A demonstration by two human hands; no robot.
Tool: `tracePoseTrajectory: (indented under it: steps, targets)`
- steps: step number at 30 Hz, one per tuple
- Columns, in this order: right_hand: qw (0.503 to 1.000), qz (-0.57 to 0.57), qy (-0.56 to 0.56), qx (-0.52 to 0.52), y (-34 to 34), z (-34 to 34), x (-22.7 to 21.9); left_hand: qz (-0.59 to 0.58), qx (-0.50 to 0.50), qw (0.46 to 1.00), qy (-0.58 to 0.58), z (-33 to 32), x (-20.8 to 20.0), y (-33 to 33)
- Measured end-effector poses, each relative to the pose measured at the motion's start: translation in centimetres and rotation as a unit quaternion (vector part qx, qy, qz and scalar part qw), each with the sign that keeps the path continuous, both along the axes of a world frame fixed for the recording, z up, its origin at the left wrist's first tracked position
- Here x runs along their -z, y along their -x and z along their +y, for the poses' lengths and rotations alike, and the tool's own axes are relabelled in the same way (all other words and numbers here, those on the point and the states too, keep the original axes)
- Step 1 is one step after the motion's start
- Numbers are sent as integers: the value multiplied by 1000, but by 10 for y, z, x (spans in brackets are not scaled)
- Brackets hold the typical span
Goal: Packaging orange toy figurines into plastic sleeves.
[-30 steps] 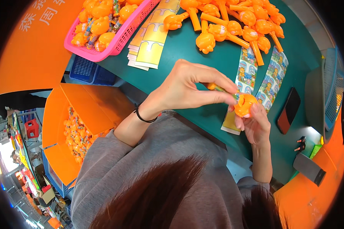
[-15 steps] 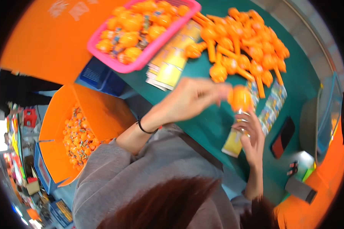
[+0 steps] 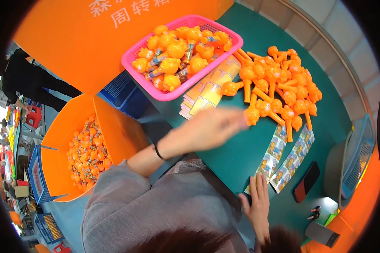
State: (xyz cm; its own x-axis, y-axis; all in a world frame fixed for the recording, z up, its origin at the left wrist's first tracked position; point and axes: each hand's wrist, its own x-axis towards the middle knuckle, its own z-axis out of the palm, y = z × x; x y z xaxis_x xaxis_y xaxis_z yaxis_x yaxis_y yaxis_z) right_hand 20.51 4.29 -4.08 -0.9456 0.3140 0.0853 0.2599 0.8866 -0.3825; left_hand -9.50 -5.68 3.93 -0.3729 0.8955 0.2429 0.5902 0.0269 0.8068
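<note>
My left hand [image 3: 213, 128] is smeared by motion above the green table. Its fingertips are beside the nearest of the orange animal-headed toys [image 3: 252, 117], and I cannot make out whether they touch it. Flat on the near end of a glossy strip of cartoon stickers [image 3: 271, 156] lies my right hand [image 3: 257, 202], open, with its thumb apart. A second sticker strip [image 3: 294, 162] runs alongside. Beyond both hands spreads a heap of orange toys with stick handles [image 3: 289, 84].
A pink basket [image 3: 166, 96] of orange toys stands at the far left beside yellow printed sheets [image 3: 209, 95]. An orange bin [image 3: 57, 145] holds many more. To the right lie a phone [image 3: 306, 181] and a grey cylinder [image 3: 321, 234]. A person [image 3: 42, 80] stands at far left.
The orange toy between my hands is gone from there. My right hand has come down onto the strip. The view has shifted, and my left hand is now near the heap's closest toy.
</note>
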Motion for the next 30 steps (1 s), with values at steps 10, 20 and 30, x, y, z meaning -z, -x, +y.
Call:
tracePoseTrajectory:
  steps: [10,20,30]
  targets:
    - [978,177,97,43,-17,-25,-4,-203,132,944,225,-10,46,-94]
    - [953,241,138,122,10,-1,-16,-475,180,846,163,7,78,-107]
    - [960,211,131,130,22,9,-9,-256,161,939,166,12,72,-112]
